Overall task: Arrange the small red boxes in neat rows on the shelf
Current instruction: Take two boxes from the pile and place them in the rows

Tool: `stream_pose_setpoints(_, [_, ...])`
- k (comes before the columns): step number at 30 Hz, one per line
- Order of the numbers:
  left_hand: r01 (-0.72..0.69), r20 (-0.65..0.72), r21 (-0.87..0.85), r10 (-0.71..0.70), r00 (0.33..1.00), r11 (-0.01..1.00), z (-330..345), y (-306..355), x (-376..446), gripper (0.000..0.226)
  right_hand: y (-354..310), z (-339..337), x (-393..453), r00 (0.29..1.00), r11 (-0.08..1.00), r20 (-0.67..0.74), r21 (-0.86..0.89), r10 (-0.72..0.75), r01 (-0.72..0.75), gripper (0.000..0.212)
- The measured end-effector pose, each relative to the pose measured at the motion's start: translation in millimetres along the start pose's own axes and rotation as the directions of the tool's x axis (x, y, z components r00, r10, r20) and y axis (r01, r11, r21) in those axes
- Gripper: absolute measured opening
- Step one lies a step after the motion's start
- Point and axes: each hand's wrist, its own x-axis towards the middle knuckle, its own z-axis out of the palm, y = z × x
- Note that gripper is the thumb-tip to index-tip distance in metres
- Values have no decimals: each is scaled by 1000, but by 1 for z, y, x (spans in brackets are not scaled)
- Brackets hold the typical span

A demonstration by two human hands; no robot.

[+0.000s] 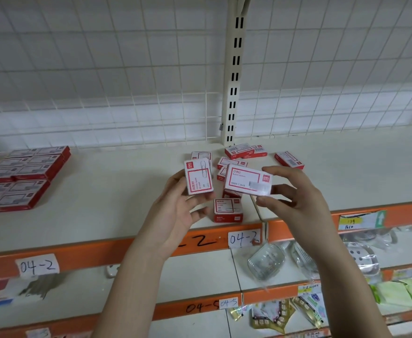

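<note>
Boxes: my left hand [175, 203] grips one [198, 178], right hand [295, 193] pinches another [247, 179]. Loose pile [229, 167] behind them could scatter if I bump it.

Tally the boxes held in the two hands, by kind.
Paper-clip box, in the left hand: 1
Staple box, in the right hand: 1
Total: 2

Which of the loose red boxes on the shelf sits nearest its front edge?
The small red-and-white cardboard box lying alone just below and between the two hands; the other loose red boxes are jumbled farther back toward the wire grid.
</note>
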Motion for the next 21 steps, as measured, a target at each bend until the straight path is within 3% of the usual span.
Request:
stream_pose_setpoints(5, [15,-28,280,-7,1000,960,3,-4,-6,44,3,1,-2,1000,1000,6,-30,-8,8,47])
stream_pose_setpoints(9, [-28,-41,483,55,998,875,-2,-9,-9,59,4,2,-3,1000,999,-2,-52,-15,15,47])
stream_pose_setpoints(16, [-129,0,621,165,986,773,-12,0,-11,41,7,6,2,999,997,7,-60,40,-39,45])
stream_pose_setpoints(21, [-133,-2,717,193,981,684,-35,16,-14,41,2,18,10,997,995,74,-86,-36,42,47])
